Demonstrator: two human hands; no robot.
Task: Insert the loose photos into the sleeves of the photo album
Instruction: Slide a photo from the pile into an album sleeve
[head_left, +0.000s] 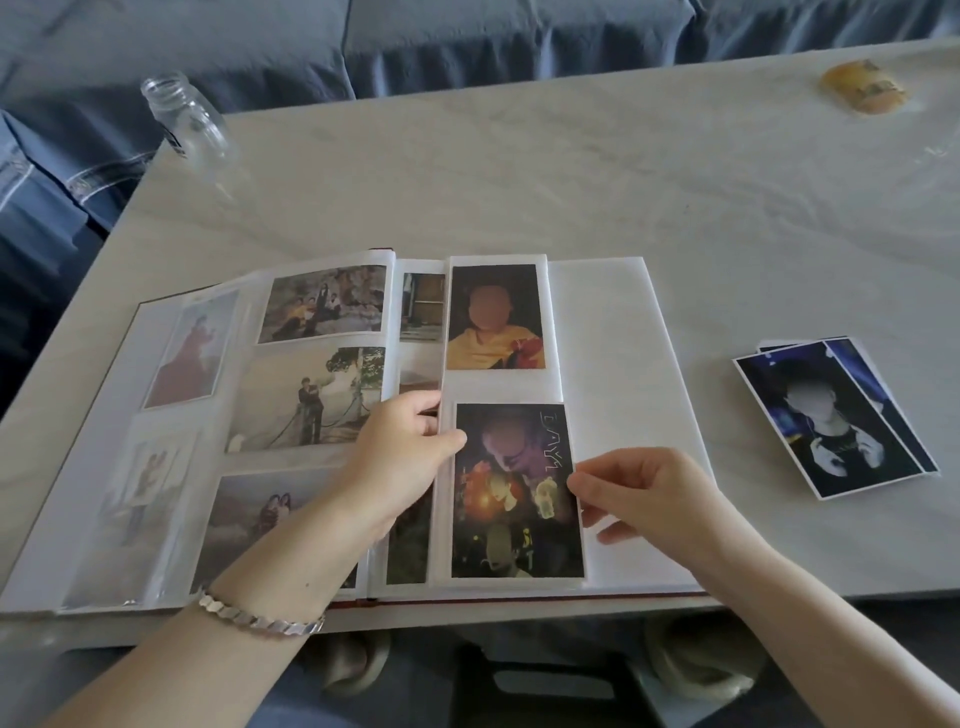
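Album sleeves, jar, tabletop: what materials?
Sleeves: thin clear plastic film, glossy; glare streaks and wrinkles show on it.
Jar: clear glass or rigid plastic, cannot tell which; see-through, threaded neck.
Tabletop: pale marble or a marble-look surface, soft sheen; faint grey veining.

We see soft, even daylight with faint shadows. The table (571, 182) bows from wide-angle distortion, and glare hazes the left page (130, 509) of the photo album (613, 338).
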